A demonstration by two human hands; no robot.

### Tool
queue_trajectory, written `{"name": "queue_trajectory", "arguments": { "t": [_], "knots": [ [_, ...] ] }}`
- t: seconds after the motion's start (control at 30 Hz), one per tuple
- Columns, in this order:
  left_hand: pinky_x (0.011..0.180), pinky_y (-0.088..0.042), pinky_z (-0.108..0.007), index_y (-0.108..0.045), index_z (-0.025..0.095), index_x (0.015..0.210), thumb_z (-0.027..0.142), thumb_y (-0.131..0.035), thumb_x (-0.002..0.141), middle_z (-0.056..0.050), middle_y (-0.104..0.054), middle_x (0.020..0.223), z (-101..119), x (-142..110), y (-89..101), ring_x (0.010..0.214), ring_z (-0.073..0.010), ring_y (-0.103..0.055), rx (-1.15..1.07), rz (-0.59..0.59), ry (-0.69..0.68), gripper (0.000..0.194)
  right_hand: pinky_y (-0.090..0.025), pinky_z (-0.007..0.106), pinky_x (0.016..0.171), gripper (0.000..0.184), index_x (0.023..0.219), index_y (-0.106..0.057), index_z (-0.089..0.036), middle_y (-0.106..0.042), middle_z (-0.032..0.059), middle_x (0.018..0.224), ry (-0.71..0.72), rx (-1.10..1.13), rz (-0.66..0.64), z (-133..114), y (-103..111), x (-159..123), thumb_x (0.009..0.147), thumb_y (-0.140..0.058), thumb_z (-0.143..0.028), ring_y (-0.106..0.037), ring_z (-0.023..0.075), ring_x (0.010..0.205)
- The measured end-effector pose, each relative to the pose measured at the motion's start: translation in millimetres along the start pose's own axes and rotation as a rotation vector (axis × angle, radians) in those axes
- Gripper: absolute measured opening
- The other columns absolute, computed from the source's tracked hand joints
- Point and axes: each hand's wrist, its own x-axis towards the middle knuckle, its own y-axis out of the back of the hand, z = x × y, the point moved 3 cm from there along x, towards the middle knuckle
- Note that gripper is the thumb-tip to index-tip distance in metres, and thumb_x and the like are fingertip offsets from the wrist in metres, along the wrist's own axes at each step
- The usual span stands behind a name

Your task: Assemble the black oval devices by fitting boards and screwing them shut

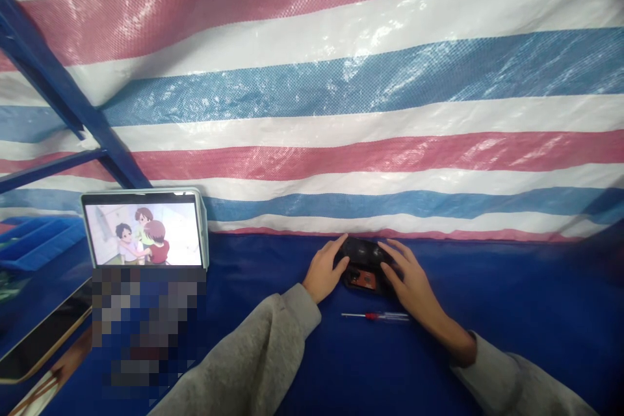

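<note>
**Both hands clasped on black game controller, blue-covered bench**

Your left hand grips the controller's left side, with the thumb and fingers closed against the casing. Your right hand comes over its right side, fingers draped across the top and curled around the edge. Grip state: grasping with both hands; neither is released. The controller sits between them on the blue covering, near the far edge of the bench, and is held low, with its underside hidden. A small orange-red part, too small to identify, shows on its near side.

A slim screwdriver with a red band and clear handle lies flat just in front of the controller, nearest your right hand but not touching it.

Your grey sleeves run back toward you. To the left, a tablet in a pale case stands upright, playing a cartoon. Farther left are a blue plastic tray and a dark slab with a tan edge, its kind unclear. A pixelated patch covers the area below the tablet. A striped red, white and blue tarp hangs behind, with a blue steel frame at upper left.
</note>
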Motion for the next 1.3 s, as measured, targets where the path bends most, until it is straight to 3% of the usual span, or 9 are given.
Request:
{"name": "queue_trajectory", "arguments": {
  "t": [0.17, 0.27, 0.37, 0.5, 0.6, 0.73, 0.93, 1.1, 1.3],
  "knots": [
    [0.108, -0.038, -0.041, -0.048, 0.025, 0.135, 0.025, -0.054, 0.091, -0.007, -0.055, 0.129, 3.3, 0.2, 0.4, 0.122, -0.0240, -0.050, 0.061, -0.025, 0.046, 0.045, -0.041, 0.045, 0.105, 0.037, 0.124, -0.059, -0.026, -0.044, 0.0090, 0.140, 0.023, 0.001, -0.026, -0.7, -1.0, -0.1, 0.092, -0.045, -0.038, -0.048, 0.0254, 0.125],
    [0.109, -0.037, -0.041, -0.045, 0.027, 0.135, 0.026, -0.054, 0.090, -0.007, -0.050, 0.134, 7.2, -1.7, 3.0, 0.125, -0.0239, -0.047, 0.067, 0.019, 0.027, 0.046, -0.041, 0.046, 0.106, 0.035, 0.121, -0.061, -0.026, -0.045, 0.0088, 0.139, 0.033, 0.000, -0.022, -1.9, -0.7, 0.1, 0.092, -0.045, -0.038, -0.049, 0.0253, 0.125],
    [0.108, -0.036, -0.043, -0.050, 0.026, 0.126, 0.026, -0.058, 0.087, -0.007, -0.043, 0.139, 14.0, -5.1, 6.0, 0.130, -0.0245, -0.041, 0.080, 0.064, -0.054, 0.040, -0.043, 0.046, 0.103, 0.036, 0.121, -0.061, -0.026, -0.046, 0.0090, 0.139, 0.022, 0.027, -0.024, -3.0, -0.4, 0.3, 0.091, -0.046, -0.039, -0.050, 0.0255, 0.124],
    [0.110, -0.031, -0.048, -0.058, 0.023, 0.106, 0.029, -0.073, 0.074, -0.009, -0.042, 0.139, 21.8, -8.8, 2.3, 0.132, -0.0295, -0.037, 0.150, -0.041, -0.222, 0.036, -0.041, 0.048, 0.105, 0.035, 0.120, -0.062, -0.026, -0.048, 0.0090, 0.138, 0.033, 0.027, -0.007, -5.1, 0.2, -0.2, 0.091, -0.047, -0.039, -0.049, 0.0262, 0.125],
    [0.110, -0.029, -0.051, -0.061, 0.022, 0.100, 0.029, -0.076, 0.071, -0.010, -0.044, 0.138, 21.4, -9.2, -0.4, 0.134, -0.0313, -0.034, 0.187, -0.084, -0.247, 0.034, -0.039, 0.047, 0.107, 0.035, 0.119, -0.062, -0.025, -0.048, 0.0093, 0.138, 0.043, 0.020, 0.000, -5.9, 0.2, -0.5, 0.091, -0.046, -0.039, -0.049, 0.0256, 0.125],
    [0.109, -0.031, -0.050, -0.063, 0.022, 0.098, 0.026, -0.073, 0.074, -0.010, -0.046, 0.136, 18.7, -8.2, -1.6, 0.133, -0.0304, -0.036, 0.199, -0.081, -0.231, 0.026, -0.038, 0.046, 0.107, 0.035, 0.119, -0.061, -0.024, -0.046, 0.0094, 0.139, 0.047, 0.005, 0.029, -10.4, 3.8, 0.7, 0.092, -0.046, -0.039, -0.045, 0.0256, 0.128],
    [0.108, -0.034, -0.045, -0.063, 0.021, 0.103, 0.026, -0.065, 0.083, -0.009, -0.054, 0.128, 23.8, -6.6, 0.7, 0.129, -0.0268, -0.042, 0.165, -0.006, -0.299, 0.020, -0.039, 0.045, 0.106, 0.026, 0.108, -0.064, -0.025, -0.051, 0.0087, 0.132, 0.136, 0.053, 0.186, -37.8, 14.8, 0.6, 0.092, -0.047, -0.035, -0.050, 0.0247, 0.123],
    [0.101, -0.040, -0.041, -0.059, 0.021, 0.115, 0.033, -0.053, 0.094, -0.009, -0.062, 0.119, 34.0, -4.1, 3.1, 0.118, -0.0244, -0.053, 0.120, 0.087, -0.334, 0.025, -0.040, 0.048, 0.104, 0.034, 0.121, -0.058, -0.025, -0.052, 0.0103, 0.131, 0.190, 0.030, 0.120, -43.4, 6.7, -4.6, 0.089, -0.050, -0.036, -0.048, 0.0273, 0.123],
    [0.097, -0.042, -0.039, -0.060, 0.022, 0.117, 0.037, -0.051, 0.095, -0.007, -0.065, 0.114, 34.8, -4.8, 2.4, 0.109, -0.0228, -0.058, 0.074, 0.170, -0.290, 0.027, -0.043, 0.045, 0.102, 0.040, 0.124, -0.056, -0.025, -0.056, 0.0099, 0.125, 0.154, 0.041, 0.095, -34.2, 4.0, -3.2, 0.087, -0.054, -0.041, -0.053, 0.0263, 0.117]
  ]
}}
